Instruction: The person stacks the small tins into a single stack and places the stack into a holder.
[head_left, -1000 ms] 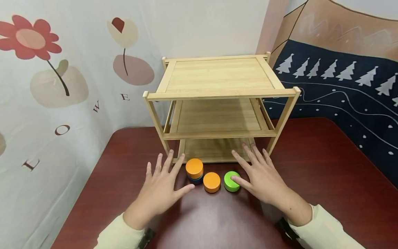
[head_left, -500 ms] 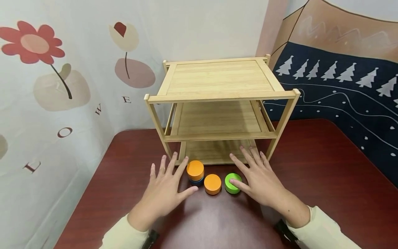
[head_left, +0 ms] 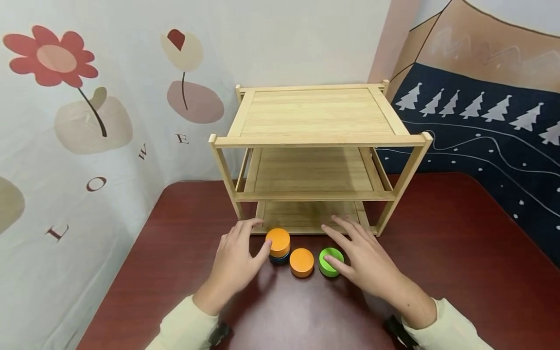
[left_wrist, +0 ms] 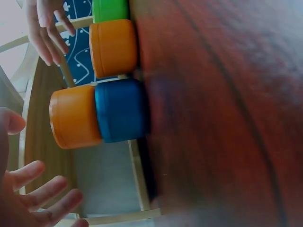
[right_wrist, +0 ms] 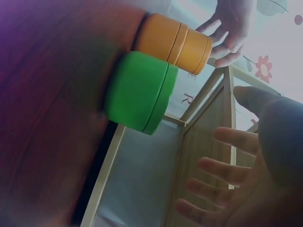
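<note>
In the head view, a small round orange lidded jar (head_left: 278, 241) stands on top of a dark blue one (left_wrist: 122, 111). My left hand (head_left: 234, 260) is just left of this stack, its fingers loosely bent; the left wrist view shows a gap between them and the jars. A second orange jar (head_left: 301, 263) stands alone to the right of the stack. Further right is a green jar (right_wrist: 137, 92). Above it my right hand (head_left: 369, 265) hovers with fingers spread, its thumb overlapping the green lid in the head view but apart in the right wrist view.
A three-tier pale wooden rack (head_left: 321, 141) stands directly behind the jars on the dark red table (head_left: 442, 253). Behind it hang a flower-printed white cloth (head_left: 144, 87) and a navy cloth with white trees (head_left: 477, 126).
My left hand has moved right and its fingers have bent in toward the stacked jars. My right hand's fingers have bent slightly, staying over the green jar. The head view has shifted slightly.
</note>
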`<action>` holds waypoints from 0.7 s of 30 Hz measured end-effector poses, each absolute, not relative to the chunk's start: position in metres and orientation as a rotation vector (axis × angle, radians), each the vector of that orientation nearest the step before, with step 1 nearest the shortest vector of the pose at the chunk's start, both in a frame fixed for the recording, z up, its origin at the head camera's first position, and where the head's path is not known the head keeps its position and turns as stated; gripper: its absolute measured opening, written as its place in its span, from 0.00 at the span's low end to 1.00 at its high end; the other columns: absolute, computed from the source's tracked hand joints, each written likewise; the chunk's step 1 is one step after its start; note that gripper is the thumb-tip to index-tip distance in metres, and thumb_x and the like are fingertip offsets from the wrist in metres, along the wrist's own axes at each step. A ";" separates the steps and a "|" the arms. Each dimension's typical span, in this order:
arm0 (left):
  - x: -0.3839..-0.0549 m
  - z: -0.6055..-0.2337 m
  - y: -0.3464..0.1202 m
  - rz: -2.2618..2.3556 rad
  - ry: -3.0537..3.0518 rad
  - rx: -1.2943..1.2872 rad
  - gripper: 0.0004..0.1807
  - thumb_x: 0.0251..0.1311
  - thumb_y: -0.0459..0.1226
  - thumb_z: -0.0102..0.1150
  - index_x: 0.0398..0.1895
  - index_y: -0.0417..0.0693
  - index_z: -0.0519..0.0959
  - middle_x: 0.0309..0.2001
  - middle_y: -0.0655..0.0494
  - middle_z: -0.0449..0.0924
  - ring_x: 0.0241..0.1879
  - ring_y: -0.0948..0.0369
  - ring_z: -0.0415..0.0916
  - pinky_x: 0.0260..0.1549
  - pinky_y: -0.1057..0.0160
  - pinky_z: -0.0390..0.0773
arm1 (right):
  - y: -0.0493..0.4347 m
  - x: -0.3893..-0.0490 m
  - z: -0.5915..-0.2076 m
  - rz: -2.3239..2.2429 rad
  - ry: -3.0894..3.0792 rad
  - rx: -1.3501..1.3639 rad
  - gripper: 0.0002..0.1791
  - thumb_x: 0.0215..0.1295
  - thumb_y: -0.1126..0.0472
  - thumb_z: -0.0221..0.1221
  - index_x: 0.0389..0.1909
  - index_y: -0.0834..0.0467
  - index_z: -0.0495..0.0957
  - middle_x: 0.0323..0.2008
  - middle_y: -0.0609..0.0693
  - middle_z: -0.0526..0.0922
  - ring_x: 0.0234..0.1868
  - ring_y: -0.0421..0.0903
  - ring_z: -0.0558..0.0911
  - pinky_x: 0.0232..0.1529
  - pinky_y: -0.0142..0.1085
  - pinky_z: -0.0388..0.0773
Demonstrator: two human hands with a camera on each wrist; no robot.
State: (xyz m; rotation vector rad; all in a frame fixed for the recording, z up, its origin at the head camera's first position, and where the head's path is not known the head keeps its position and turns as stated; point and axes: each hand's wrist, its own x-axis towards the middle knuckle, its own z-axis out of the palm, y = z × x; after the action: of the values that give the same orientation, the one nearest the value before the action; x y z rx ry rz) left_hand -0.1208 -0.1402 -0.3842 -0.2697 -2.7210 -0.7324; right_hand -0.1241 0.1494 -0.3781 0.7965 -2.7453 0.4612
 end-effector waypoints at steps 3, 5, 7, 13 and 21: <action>-0.123 -0.388 -0.140 -0.808 -2.720 -0.236 0.27 0.64 0.51 0.62 0.63 0.53 0.72 0.57 0.52 0.78 0.53 0.54 0.78 0.54 0.47 0.72 | 0.150 -0.123 -0.381 0.494 -2.686 0.814 0.33 0.63 0.44 0.66 0.68 0.48 0.73 0.70 0.55 0.70 0.68 0.59 0.71 0.63 0.61 0.69; -0.123 -0.390 -0.140 -0.838 -2.732 -0.232 0.27 0.64 0.51 0.62 0.64 0.53 0.71 0.57 0.52 0.78 0.54 0.53 0.78 0.53 0.47 0.72 | 0.150 -0.122 -0.382 0.504 -2.658 0.820 0.32 0.62 0.46 0.67 0.66 0.49 0.75 0.69 0.54 0.71 0.68 0.58 0.72 0.63 0.60 0.69; -0.123 -0.392 -0.140 -0.854 -2.752 -0.229 0.28 0.63 0.51 0.62 0.64 0.54 0.70 0.58 0.52 0.78 0.54 0.53 0.77 0.53 0.46 0.73 | 0.150 -0.122 -0.383 0.507 -2.641 0.828 0.31 0.61 0.46 0.68 0.65 0.49 0.76 0.68 0.54 0.72 0.67 0.57 0.73 0.63 0.60 0.70; -0.122 -0.398 -0.141 -0.894 -2.791 -0.233 0.32 0.60 0.51 0.65 0.66 0.55 0.69 0.59 0.54 0.77 0.56 0.54 0.77 0.55 0.44 0.73 | 0.150 -0.122 -0.384 0.490 -2.626 0.864 0.29 0.61 0.47 0.68 0.63 0.49 0.78 0.65 0.54 0.75 0.65 0.56 0.75 0.62 0.58 0.72; -0.123 -0.404 -0.143 -0.906 -2.855 -0.260 0.36 0.55 0.50 0.70 0.65 0.53 0.69 0.57 0.57 0.78 0.56 0.54 0.79 0.55 0.42 0.73 | 0.146 -0.124 -0.387 0.466 -2.644 0.930 0.29 0.58 0.49 0.71 0.61 0.50 0.80 0.62 0.53 0.78 0.59 0.55 0.80 0.58 0.56 0.75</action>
State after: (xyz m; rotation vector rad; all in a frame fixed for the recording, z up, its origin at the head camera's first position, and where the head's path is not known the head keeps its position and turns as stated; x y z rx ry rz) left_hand -0.1226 -0.1432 -0.4042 -0.2597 -2.8547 -0.9062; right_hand -0.1240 0.1461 -0.3866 0.9300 -2.6443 0.4664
